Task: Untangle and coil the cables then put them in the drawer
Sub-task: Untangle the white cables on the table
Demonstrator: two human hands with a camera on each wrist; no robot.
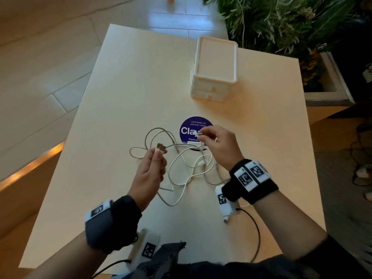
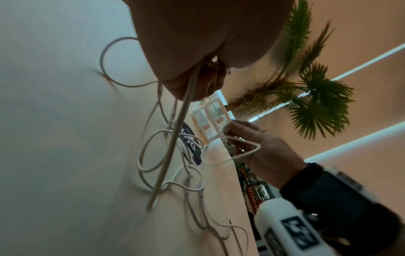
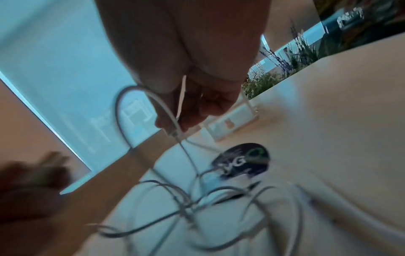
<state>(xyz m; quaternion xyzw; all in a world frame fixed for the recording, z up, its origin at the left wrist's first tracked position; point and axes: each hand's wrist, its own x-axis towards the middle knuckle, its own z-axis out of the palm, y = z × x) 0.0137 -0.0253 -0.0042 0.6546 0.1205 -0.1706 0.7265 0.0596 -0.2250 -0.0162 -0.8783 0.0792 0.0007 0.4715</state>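
Note:
Tangled white cables [image 1: 182,170] lie in loops on the cream table [image 1: 124,93], between my hands. My left hand [image 1: 155,166] is raised a little above the table and pinches two USB plugs [image 1: 161,147] side by side, their cords [image 2: 175,138] hanging down to the tangle. My right hand [image 1: 216,141] pinches a small connector end [image 1: 199,134] over the purple sticker; in the right wrist view the cable end [image 3: 173,129] runs out from under its fingers. The white two-drawer unit [image 1: 214,69] stands at the back right with both drawers closed.
A round purple sticker [image 1: 189,129] is stuck on the table under the right hand. A planter with green plants [image 1: 291,27] stands beyond the table's right back corner. Black wrist-camera leads [image 1: 255,234] trail over the near edge. Tiled floor lies to the left.

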